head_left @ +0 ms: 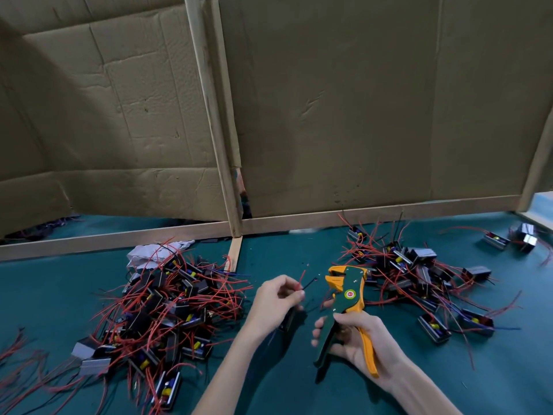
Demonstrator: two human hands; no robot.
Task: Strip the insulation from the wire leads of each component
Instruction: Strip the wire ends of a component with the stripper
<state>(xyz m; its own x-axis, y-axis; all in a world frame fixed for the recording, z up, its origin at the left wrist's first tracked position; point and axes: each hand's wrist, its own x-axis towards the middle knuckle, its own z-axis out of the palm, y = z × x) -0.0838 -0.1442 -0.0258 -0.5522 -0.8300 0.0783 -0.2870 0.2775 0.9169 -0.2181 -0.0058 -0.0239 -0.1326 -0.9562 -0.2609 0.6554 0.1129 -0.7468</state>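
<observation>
My left hand (pixel 276 298) pinches a red lead and a black lead (pixel 308 283), whose ends point up and right toward the stripper's jaws. Their black component (pixel 288 320) hangs below that hand, mostly hidden. My right hand (pixel 357 339) grips the handles of a green and orange wire stripper (pixel 347 298), jaws up, a short gap from the wire ends. A big pile of black components with red leads (pixel 167 307) lies on the left. A second pile (pixel 419 274) lies on the right.
The work surface is a green mat (pixel 269 384). A cardboard screen on a wooden frame (pixel 329 115) stands along the back. A crumpled white cloth (pixel 143 256) lies behind the left pile. Loose components (pixel 522 239) sit far right, and stray red wires (pixel 18 363) at the left edge.
</observation>
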